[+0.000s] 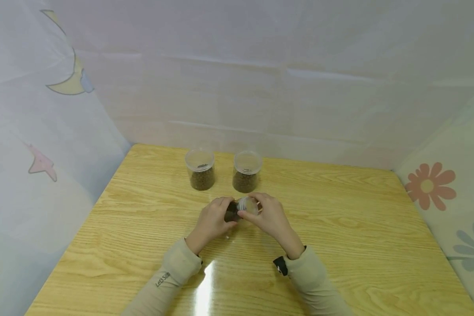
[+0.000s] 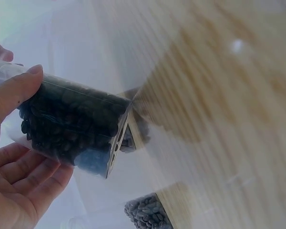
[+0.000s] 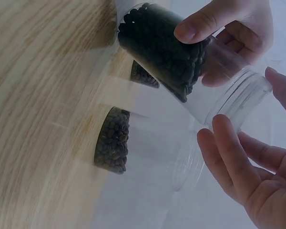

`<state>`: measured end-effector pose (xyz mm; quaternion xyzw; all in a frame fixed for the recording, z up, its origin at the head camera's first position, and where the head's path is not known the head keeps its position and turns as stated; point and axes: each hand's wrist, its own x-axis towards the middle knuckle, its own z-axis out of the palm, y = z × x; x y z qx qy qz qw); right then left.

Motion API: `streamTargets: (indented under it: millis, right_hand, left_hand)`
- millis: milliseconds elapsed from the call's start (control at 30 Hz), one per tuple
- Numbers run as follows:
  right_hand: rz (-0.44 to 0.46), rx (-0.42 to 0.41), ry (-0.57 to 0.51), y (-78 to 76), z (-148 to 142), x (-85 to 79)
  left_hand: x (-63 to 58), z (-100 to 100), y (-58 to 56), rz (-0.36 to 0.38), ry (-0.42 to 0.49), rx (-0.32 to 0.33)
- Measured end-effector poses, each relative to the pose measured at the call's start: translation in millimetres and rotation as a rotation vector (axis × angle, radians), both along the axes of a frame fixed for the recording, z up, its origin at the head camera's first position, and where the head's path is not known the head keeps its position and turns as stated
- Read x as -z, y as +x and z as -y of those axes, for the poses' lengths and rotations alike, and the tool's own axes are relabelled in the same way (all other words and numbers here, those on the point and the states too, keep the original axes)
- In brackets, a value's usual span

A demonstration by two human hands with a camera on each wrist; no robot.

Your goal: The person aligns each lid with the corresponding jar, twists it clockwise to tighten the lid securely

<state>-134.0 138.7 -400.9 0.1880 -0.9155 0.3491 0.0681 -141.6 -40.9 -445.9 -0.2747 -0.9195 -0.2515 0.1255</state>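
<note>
A clear jar (image 1: pixel 231 212) of dark beans is tilted on its side, low over the table between both hands. My left hand (image 1: pixel 214 218) grips its body, thumb on one side and fingers around the other. At the lid end (image 3: pixel 240 99), the thumb and fingertips of my right hand (image 1: pixel 274 216) pinch from opposite sides. Beans fill most of the jar's lower part in the left wrist view, where the lid is largely hidden. Just beyond the hands stand two more clear jars, a left one (image 1: pixel 202 177) and a right one (image 1: pixel 245 180), both upright with brown beans inside.
A wood-grain table (image 1: pixel 339 228) carries everything, with its back edge close behind the two standing jars. Pale printed cloth (image 1: pixel 237 96) hangs behind and at both sides. Light glares off the table near the left sleeve (image 1: pixel 158 281).
</note>
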Motion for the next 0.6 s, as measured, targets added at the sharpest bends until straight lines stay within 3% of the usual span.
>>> streamTargets:
  millis: [600]
  right_hand:
    - [0.041,0.142,0.084,0.8,0.3,1.6]
  left_hand:
    - [2.2,-3.9,0.3,-0.051,-0.040,0.000]
